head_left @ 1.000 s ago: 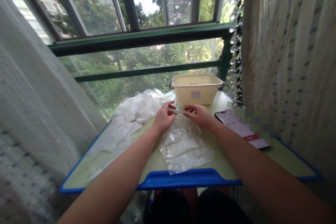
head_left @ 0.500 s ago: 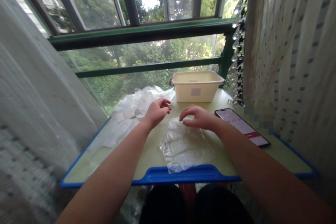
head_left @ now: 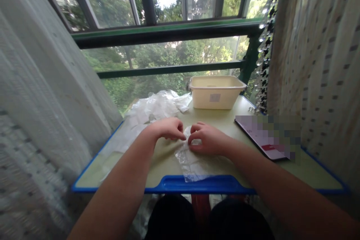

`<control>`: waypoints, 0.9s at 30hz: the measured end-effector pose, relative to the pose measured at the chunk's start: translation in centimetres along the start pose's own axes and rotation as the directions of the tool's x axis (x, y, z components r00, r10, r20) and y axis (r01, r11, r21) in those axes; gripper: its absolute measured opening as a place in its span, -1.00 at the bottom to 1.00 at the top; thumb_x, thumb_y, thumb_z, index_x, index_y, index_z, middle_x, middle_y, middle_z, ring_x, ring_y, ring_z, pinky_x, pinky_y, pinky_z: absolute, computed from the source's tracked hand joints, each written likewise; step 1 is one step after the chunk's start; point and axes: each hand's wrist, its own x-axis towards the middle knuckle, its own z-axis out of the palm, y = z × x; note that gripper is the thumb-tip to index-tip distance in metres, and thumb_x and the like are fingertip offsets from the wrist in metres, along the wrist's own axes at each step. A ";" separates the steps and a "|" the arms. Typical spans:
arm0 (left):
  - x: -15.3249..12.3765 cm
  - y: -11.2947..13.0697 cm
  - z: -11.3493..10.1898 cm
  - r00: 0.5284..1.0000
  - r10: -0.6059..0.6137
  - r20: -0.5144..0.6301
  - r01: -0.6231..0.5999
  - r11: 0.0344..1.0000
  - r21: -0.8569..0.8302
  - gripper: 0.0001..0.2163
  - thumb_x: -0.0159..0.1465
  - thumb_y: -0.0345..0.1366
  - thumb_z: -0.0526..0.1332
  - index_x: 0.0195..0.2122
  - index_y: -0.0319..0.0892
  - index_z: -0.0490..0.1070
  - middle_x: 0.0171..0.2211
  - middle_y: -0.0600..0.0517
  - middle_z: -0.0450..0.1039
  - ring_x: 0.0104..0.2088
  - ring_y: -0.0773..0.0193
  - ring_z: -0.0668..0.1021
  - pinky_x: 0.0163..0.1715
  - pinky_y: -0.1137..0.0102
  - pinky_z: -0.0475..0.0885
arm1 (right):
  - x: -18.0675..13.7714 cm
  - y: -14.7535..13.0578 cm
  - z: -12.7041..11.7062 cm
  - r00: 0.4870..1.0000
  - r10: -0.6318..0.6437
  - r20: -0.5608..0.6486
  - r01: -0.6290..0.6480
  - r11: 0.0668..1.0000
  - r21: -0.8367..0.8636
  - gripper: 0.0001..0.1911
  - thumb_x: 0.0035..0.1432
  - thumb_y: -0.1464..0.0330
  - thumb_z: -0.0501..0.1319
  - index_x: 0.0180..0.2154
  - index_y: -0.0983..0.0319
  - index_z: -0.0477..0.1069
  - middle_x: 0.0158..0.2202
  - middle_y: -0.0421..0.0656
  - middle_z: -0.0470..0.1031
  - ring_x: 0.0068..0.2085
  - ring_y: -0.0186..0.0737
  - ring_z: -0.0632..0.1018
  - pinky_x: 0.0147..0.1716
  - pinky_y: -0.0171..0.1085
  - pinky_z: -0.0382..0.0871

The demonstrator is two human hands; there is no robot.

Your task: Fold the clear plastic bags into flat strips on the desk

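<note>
The clear bag (head_left: 192, 165) is lying under the right hand (head_left: 207, 138) and just beside the left hand (head_left: 171, 128); whether either grip is pinching it, I cannot tell.

Tbl. (head_left: 165, 165) layout: plastic bag (head_left: 194, 167) near ctr.; plastic pile (head_left: 159, 105) far L; bin (head_left: 213, 101) far, R of pile; phone (head_left: 257, 135) R of bag.

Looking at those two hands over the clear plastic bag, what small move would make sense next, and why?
Probably pinching the far end of the clear plastic bag between the fingertips: the left hand and right hand have their fingertips close together there, while the bag's near end lies spread toward the table's blue edge. Whether either hand already grips it isn't clear.
</note>
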 end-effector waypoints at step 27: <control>-1.7 1.4 1.1 0.999 0.032 0.025 -0.038 0.935 0.352 -0.36 -0.21 0.19 0.20 -0.19 -0.15 0.31 -0.29 0.00 0.43 -0.34 0.18 0.44 -0.45 0.43 0.27 | -0.1 0.8 -1.2 1.000 0.010 -0.006 -0.011 0.997 -0.076 -0.86 0.03 0.39 0.17 -0.40 0.18 0.53 -0.37 -0.14 0.43 -0.35 -0.30 0.39 -0.32 -0.34 0.21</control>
